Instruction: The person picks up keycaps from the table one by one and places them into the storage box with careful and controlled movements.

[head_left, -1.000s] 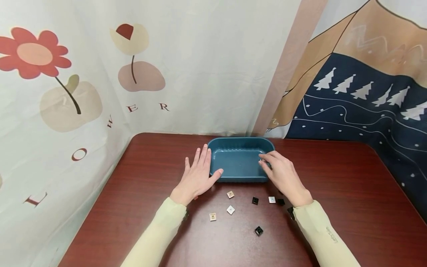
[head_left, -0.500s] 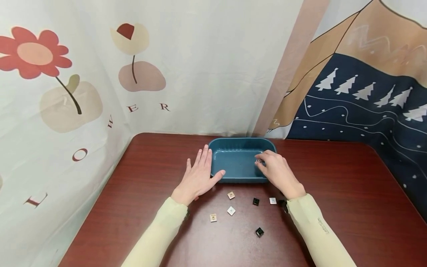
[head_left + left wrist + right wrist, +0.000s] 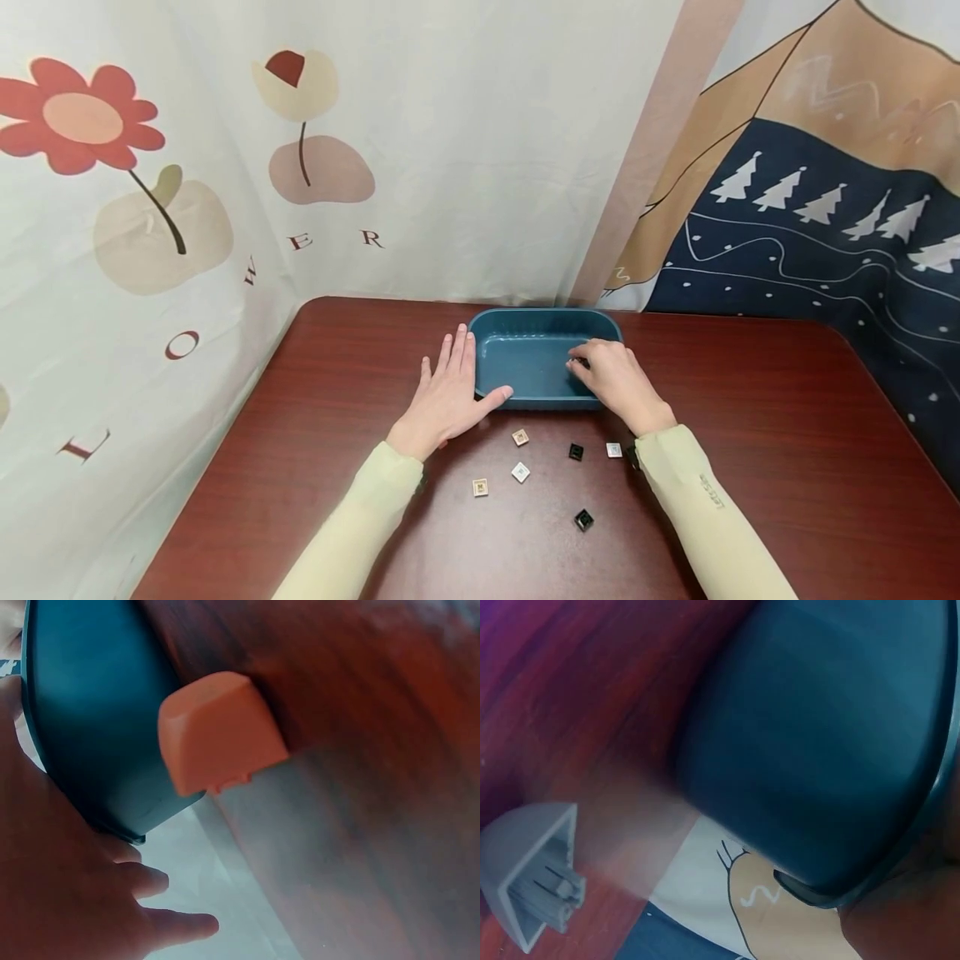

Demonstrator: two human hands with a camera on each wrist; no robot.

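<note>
Head view: a person in pale yellow-green sleeves (image 3: 343, 525) leans both arms over a red-brown desk (image 3: 750, 417), where a teal tray (image 3: 525, 371) sits near the far edge. The tray's long axis runs left to right, parallel to that edge, its open side facing up. The left hand (image 3: 442, 396) lies flat and grasps nothing, its straight fingers against the tray's left end and pointing away from the person, its thumb across the near left corner of the rim. The right hand (image 3: 617, 375) reaches over the tray's right end, fingers pointing left, thumb and fingertips pinching a small piece (image 3: 581, 362) above the tray floor; the piece is mostly hidden, so which way it faces cannot be told.

Between tray and person lie scattered square keycaps. The lower tan keycap (image 3: 480, 487) sits square to the desk's far edge, while the upper tan keycap (image 3: 521, 437) is slightly turned. A white keycap (image 3: 521, 472) and the nearest black keycap (image 3: 584, 520) each point a corner toward the person.

Left wrist view shows an orange keycap (image 3: 221, 735) beside the tray, its narrower top toward the upper frame. Right wrist view shows a gray keycap (image 3: 536, 874), its hollow, stemmed underside facing right.
</note>
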